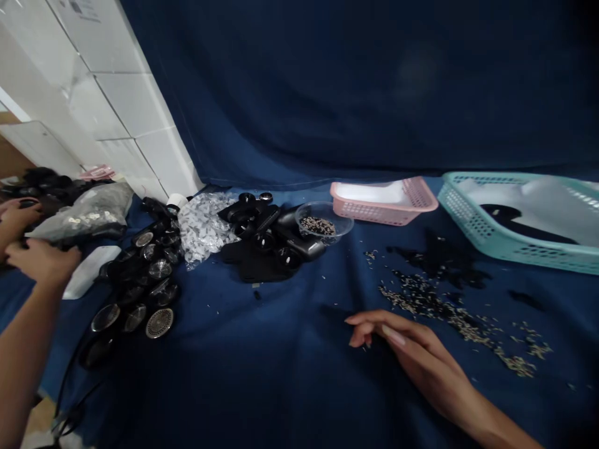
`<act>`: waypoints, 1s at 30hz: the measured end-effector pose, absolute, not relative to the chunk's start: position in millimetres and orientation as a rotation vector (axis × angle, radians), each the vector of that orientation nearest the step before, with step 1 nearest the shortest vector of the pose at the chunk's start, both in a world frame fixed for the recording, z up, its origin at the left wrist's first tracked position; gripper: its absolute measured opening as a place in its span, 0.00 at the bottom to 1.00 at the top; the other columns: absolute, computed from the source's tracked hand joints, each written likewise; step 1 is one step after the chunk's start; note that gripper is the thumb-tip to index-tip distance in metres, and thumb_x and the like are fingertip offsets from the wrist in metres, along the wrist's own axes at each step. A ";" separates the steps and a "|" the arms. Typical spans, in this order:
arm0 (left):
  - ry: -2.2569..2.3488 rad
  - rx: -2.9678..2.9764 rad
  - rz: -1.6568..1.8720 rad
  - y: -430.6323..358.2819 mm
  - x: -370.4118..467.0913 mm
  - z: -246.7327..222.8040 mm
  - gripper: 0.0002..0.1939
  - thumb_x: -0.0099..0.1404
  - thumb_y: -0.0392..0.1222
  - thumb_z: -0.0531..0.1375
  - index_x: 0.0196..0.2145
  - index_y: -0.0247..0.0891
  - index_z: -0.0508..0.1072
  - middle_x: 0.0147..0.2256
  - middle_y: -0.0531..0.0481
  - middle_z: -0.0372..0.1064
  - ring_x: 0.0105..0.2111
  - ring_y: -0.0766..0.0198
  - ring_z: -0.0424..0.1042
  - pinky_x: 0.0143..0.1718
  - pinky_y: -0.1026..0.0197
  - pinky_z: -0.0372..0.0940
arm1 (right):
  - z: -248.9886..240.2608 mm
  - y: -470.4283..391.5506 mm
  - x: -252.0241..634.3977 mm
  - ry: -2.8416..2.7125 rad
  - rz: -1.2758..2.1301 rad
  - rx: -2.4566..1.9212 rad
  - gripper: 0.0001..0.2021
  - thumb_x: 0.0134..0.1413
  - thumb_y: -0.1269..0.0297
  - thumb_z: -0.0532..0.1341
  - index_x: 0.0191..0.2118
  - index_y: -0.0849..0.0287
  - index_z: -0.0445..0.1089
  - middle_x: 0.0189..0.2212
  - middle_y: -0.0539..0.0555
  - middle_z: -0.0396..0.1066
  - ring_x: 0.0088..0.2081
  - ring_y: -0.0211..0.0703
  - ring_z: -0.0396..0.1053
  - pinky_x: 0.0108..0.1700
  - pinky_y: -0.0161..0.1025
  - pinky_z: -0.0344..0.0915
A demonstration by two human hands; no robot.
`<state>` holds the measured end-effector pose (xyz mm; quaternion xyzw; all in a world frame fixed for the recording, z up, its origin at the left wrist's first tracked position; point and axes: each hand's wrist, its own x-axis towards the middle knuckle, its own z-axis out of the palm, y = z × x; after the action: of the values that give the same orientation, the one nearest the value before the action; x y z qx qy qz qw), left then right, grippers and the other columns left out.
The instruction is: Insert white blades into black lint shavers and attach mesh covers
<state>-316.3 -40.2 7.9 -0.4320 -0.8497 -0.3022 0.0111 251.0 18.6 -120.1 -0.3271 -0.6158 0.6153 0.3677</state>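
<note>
My left hand [44, 260] reaches out at the far left, thumb apart from its fingers, beside a clear plastic bag [88, 209] with small pale parts showing. Just beyond it is another person's hand [19, 218] near dark parts. My right hand [416, 355] hovers over the blue cloth [290, 355], fingers curled in and thumb against them. A tiny bit shows below the fingertips; I cannot make out what it is. Right of this hand lie scattered small screws [458, 315]. Black round parts with metal grilles [160, 323] cluster near my left forearm.
Toward the back are a bag of small whitish parts [203, 227], black plastic housings [262, 265] and a clear bowl [344, 229] with screws. A pink basket [379, 213] and a teal basket [524, 252] holding a black piece stand at the right. A blue curtain [350, 87] hangs behind.
</note>
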 end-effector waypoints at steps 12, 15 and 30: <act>-1.902 -2.732 -0.369 46.5 -32.3 -41.8 0.37 0.61 0.42 0.66 0.66 0.33 0.63 0.62 0.32 0.66 0.62 0.41 0.65 0.61 0.44 0.62 | -117.7 15.6 246.2 -1.547 1.516 -0.742 0.16 0.65 0.51 0.60 0.43 0.56 0.80 0.30 0.55 0.77 0.34 0.47 0.72 0.39 0.45 0.65; -1.882 -2.693 -0.324 51.5 -21.8 -43.0 0.36 0.58 0.42 0.68 0.62 0.30 0.67 0.56 0.32 0.68 0.55 0.43 0.70 0.56 0.46 0.65 | -118.4 14.7 244.7 -1.539 1.470 -0.728 0.14 0.63 0.52 0.63 0.46 0.54 0.77 0.35 0.55 0.77 0.33 0.44 0.71 0.38 0.44 0.68; -2.123 -2.041 -0.595 -18.5 -19.9 29.1 0.31 0.67 0.69 0.51 0.35 0.38 0.79 0.26 0.42 0.74 0.31 0.48 0.74 0.38 0.49 0.64 | -113.3 7.3 241.8 -1.935 1.152 -0.777 0.30 0.43 0.53 0.76 0.53 0.52 0.72 0.45 0.55 0.78 0.48 0.54 0.76 0.56 0.53 0.68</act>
<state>-19.9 -18.5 29.1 -0.6777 -0.7050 -0.1977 0.0685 241.8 7.3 -113.3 -0.3028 -0.7545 0.4491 0.3706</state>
